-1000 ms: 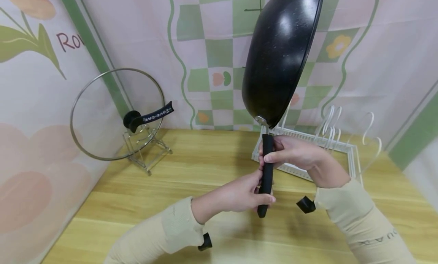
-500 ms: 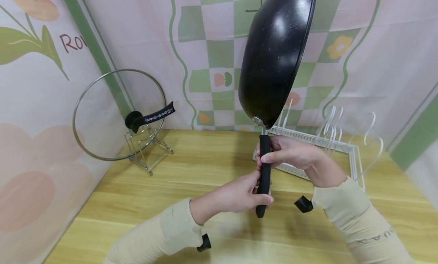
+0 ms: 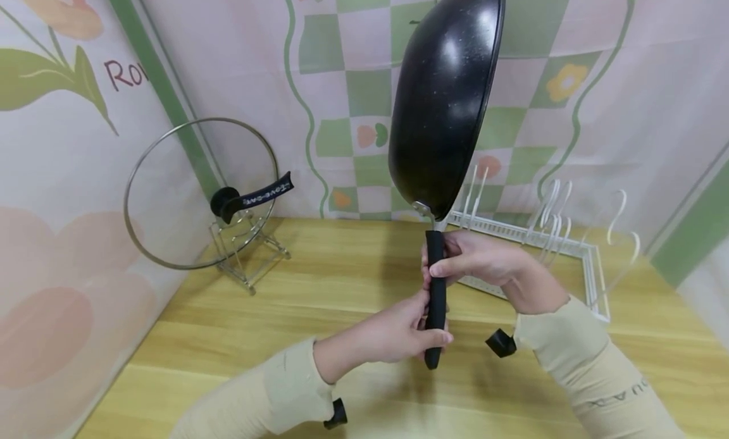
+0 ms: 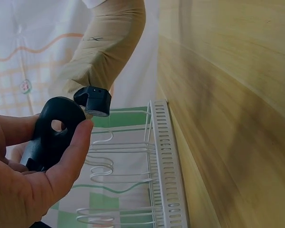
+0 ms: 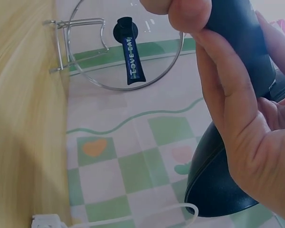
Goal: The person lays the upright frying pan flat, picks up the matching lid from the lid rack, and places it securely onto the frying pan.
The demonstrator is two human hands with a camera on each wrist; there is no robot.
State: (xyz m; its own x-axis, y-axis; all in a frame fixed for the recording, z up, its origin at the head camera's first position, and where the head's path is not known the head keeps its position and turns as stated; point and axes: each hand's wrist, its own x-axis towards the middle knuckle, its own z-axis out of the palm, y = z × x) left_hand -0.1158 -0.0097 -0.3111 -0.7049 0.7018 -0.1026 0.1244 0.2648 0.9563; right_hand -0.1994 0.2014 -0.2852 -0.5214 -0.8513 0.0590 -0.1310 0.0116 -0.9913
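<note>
Left hand (image 3: pixel 401 330) below right hand (image 3: pixel 484 260), both grip the black handle (image 3: pixel 436 303), probably to steady the top-heavy wok (image 3: pixel 441 104), held bowl end up above the surface (image 3: pixel 319 268), near the white rack (image 3: pixel 507 229).

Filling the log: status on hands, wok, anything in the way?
Left hand, right hand: both gripping black handle. Wok raised, handle down. Possible obstruction: white wire rack behind right hand.

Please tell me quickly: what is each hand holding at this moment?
Left hand: holding the black handle near its end.
Right hand: holding the same handle, closer to the pan.
</note>
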